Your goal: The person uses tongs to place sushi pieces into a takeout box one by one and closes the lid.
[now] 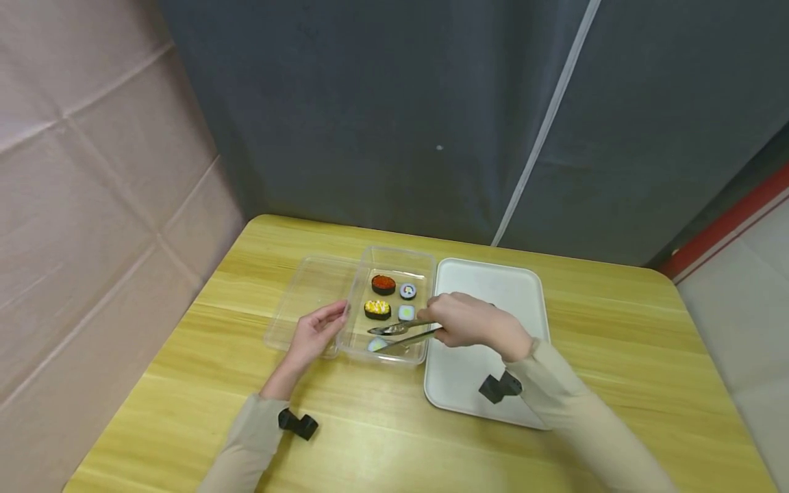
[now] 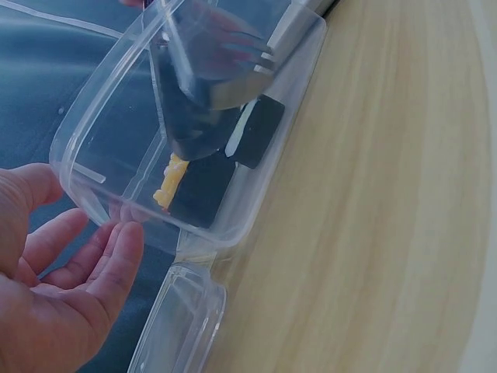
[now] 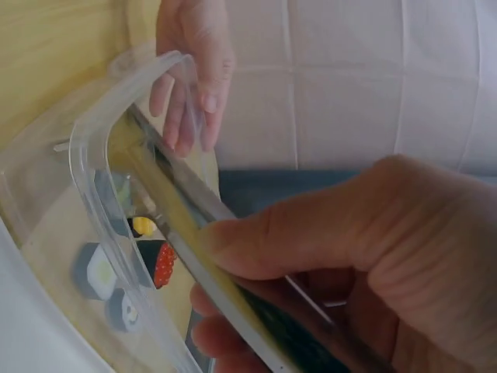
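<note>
The right hand (image 1: pixel 471 325) is gripping tongs (image 1: pixel 403 334) lying crosswise, tips pointing left into the box (image 1: pixel 425 263); the left hand (image 1: pixel 316 332), fingers relaxed, is touching the box's left wall.

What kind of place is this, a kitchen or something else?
Probably a staged recording booth, not a kitchen: grey fabric backdrop, bare light wooden table, a clear plastic box of toy-like sushi pieces and small black cameras strapped on both wrists.
</note>
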